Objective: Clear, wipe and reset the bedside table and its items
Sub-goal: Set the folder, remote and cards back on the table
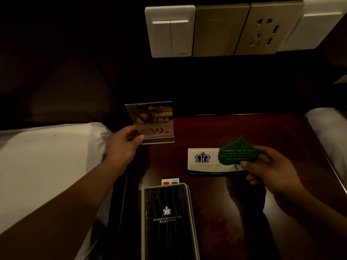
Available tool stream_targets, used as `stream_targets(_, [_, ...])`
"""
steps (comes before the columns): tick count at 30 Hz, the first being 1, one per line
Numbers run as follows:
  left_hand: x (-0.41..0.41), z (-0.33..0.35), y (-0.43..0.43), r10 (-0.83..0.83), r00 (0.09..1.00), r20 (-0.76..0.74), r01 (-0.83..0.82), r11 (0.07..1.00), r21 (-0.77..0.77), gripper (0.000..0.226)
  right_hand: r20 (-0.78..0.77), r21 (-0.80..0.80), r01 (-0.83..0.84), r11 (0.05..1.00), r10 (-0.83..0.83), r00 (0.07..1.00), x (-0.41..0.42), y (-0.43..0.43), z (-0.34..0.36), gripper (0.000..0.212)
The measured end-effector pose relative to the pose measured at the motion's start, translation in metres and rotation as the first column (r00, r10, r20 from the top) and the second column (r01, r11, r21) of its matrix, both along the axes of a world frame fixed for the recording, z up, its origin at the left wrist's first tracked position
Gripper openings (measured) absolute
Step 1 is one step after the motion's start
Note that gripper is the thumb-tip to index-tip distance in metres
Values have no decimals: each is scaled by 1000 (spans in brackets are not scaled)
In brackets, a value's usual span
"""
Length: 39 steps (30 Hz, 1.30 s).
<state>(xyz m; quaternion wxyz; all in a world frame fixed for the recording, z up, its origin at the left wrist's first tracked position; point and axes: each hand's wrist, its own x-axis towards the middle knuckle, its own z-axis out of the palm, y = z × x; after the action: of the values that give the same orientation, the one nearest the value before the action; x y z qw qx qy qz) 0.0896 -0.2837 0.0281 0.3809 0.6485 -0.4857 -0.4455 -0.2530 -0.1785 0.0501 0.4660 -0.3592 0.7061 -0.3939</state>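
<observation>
My left hand [124,145] grips the left edge of a clear acrylic sign stand [155,122] printed with "39", upright at the back left of the dark wooden bedside table [216,199]. My right hand [270,166] holds a green leaf-shaped card [238,152] together with a white card [204,162] bearing a blue crest, just above the table's right half. A black hotel folder [167,220] lies flat at the front of the table, with a small white card [170,182] poking out behind it.
A white pillow [47,160] lies on the bed to the left, and more white bedding [326,124] sits at the right. On the dark wall behind are a double light switch [170,32], blank plates and a socket [266,30].
</observation>
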Motion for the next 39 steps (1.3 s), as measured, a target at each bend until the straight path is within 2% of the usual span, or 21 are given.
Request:
stream_targets(6, [-6, -4, -6, 66, 998, 14, -66, 998, -23, 18, 35, -8, -22, 1000, 22, 999, 4, -1, -6, 26])
stream_targets(10, [0, -5, -3, 39, 999, -17, -39, 999, -10, 25, 46, -17, 11, 1000, -10, 999, 3, -4, -10, 23])
stream_targets(17, [1, -10, 9, 133, 957, -258, -140, 990, -7, 47, 130, -104, 124, 987, -110, 985, 12, -48, -11, 27])
stream_targets(22, [0, -18, 30, 196, 938, -285, -201, 980, 11, 49, 106, -108, 97, 989, -86, 991, 24, -76, -15, 31])
stream_targets(29, [4, -21, 38, 113, 970, -217, -116, 993, -1, 56, 51, -123, 115, 986, -110, 993, 33, -93, -23, 30])
stream_targets(39, [-6, -26, 38, 97, 982, -161, -98, 995, 2, 68, 43, -133, 86, 987, -81, 996, 30, -98, -24, 35])
